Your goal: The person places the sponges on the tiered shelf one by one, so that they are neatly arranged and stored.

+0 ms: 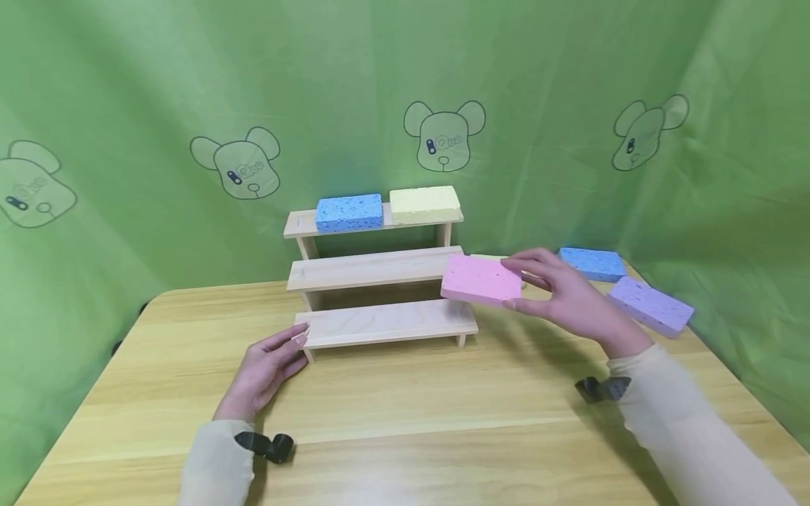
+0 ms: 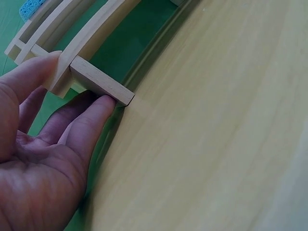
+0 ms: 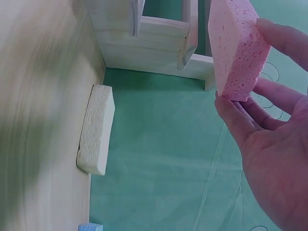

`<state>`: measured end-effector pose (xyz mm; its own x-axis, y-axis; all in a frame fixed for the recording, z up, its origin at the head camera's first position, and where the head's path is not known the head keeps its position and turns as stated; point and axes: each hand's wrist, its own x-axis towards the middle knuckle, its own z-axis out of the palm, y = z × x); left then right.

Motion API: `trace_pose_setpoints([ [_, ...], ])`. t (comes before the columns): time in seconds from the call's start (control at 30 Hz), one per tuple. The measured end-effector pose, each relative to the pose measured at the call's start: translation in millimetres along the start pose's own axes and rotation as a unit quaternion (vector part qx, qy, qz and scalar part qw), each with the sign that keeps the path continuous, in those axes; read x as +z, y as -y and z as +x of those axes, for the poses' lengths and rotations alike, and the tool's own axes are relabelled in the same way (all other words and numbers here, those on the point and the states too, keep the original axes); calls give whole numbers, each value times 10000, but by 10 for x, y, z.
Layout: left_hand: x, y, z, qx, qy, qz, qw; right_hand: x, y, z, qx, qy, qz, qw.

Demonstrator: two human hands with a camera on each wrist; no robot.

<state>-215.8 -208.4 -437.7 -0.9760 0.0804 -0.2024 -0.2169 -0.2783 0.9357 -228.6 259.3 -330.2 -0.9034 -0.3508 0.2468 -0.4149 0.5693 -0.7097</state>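
A three-tier wooden shelf stand [image 1: 386, 322] stands on the table. At its lower left end my left hand [image 1: 268, 365] grips the bottom tier; in the left wrist view the thumb lies on the board and fingers [image 2: 91, 120] touch the leg. My right hand [image 1: 572, 299] pinches a pink sponge [image 1: 481, 280] by its right end, thumb on one side and fingers on the other. That sponge is held up in front of the middle tier's right end. The top tier carries a blue sponge [image 1: 349, 213] and, right of it, a pale yellow sponge [image 1: 424, 204].
Right of the stand, another pale yellow sponge [image 3: 96, 130] lies on the table, mostly hidden behind the pink one in the head view. Farther right lie a blue sponge [image 1: 593, 263] and a purple sponge [image 1: 650, 306]. A green curtain [image 1: 354, 84] hangs behind the table.
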Motion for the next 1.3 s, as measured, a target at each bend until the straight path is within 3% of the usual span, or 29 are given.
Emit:
trace_pose_setpoints([
  [0.33,-13,26,13,-7,-29,-121,9999,72,49,95,-288,-89,95,9995],
  [1.3,-5,24,16,-33,-57,-196,9998,321,234,435,-536,51,599,9968],
])
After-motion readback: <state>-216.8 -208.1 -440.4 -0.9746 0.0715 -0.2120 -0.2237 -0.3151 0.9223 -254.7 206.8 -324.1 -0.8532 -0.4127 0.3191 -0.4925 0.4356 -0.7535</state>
